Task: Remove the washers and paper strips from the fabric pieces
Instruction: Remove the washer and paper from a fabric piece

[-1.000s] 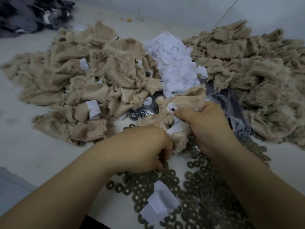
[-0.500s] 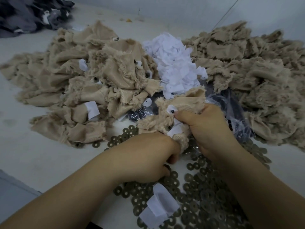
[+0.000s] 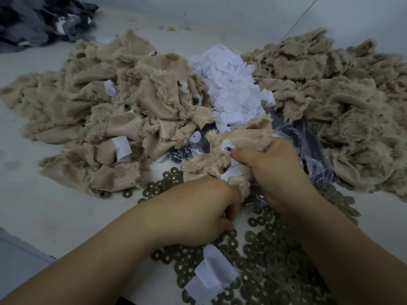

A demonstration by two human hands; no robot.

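Note:
My right hand [image 3: 276, 175] grips a frayed beige fabric piece [image 3: 240, 139] that carries a white paper strip [image 3: 233, 170] and small dark studs. My left hand [image 3: 198, 214] is curled just below that piece at its lower edge; what its fingertips pinch is hidden. Several dull metal washers [image 3: 273, 265] lie spread on the table under both hands, with a loose folded paper strip [image 3: 211, 276] on them. A heap of white paper strips [image 3: 231, 89] sits behind the held piece.
A beige fabric pile with paper strips attached [image 3: 114, 119] lies at the left. Another beige fabric pile [image 3: 343, 102] fills the right. A crumpled clear plastic bag [image 3: 308, 150] lies by my right hand. Dark cloth [image 3: 41, 20] sits at the far left corner.
My left hand has slid down and to the right, away from the fabric's lower edge. My right hand keeps its grip on the fabric piece.

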